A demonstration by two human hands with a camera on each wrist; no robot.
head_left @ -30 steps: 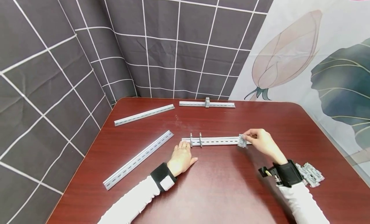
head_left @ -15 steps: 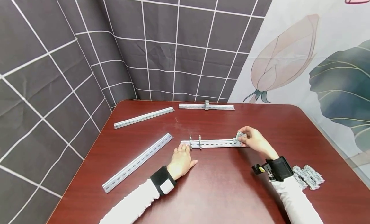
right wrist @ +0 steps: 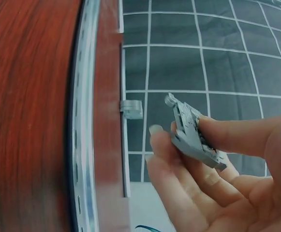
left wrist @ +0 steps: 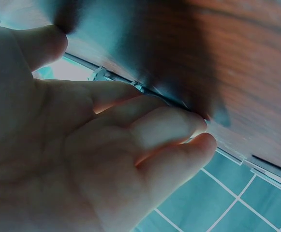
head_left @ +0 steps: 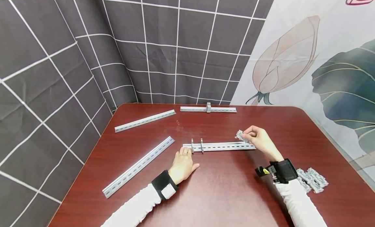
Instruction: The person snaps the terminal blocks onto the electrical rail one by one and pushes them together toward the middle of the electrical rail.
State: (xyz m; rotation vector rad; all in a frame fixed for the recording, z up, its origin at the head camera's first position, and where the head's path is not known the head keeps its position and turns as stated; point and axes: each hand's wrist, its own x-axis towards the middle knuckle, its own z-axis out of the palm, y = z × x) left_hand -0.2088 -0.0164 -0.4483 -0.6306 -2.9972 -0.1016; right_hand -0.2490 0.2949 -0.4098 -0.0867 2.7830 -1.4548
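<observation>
A slotted metal DIN rail [head_left: 225, 146] lies crosswise on the table in the head view, with two thin grey terminal blocks [head_left: 201, 145] standing on its left part. My left hand [head_left: 182, 165] rests with straight fingers on the left end of this rail; the left wrist view shows its palm side. Between thumb and fingers, my right hand [head_left: 262, 143] pinches another grey terminal block [right wrist: 191, 133], held tilted above the right end of the rail. In the right wrist view the rail runs upright, left of the held block.
Two bare slotted rails, one nearer [head_left: 139, 166] and one farther [head_left: 145, 120], lie slanted at left. At the back edge is a rail [head_left: 190, 109] carrying a grey block [head_left: 208, 107]. A pile of grey terminal blocks [head_left: 314, 179] lies beside the right wrist.
My right hand has lifted the terminal block off the rail's right end and tilted it, moving slightly left. The left hand keeps its place on the rail.
</observation>
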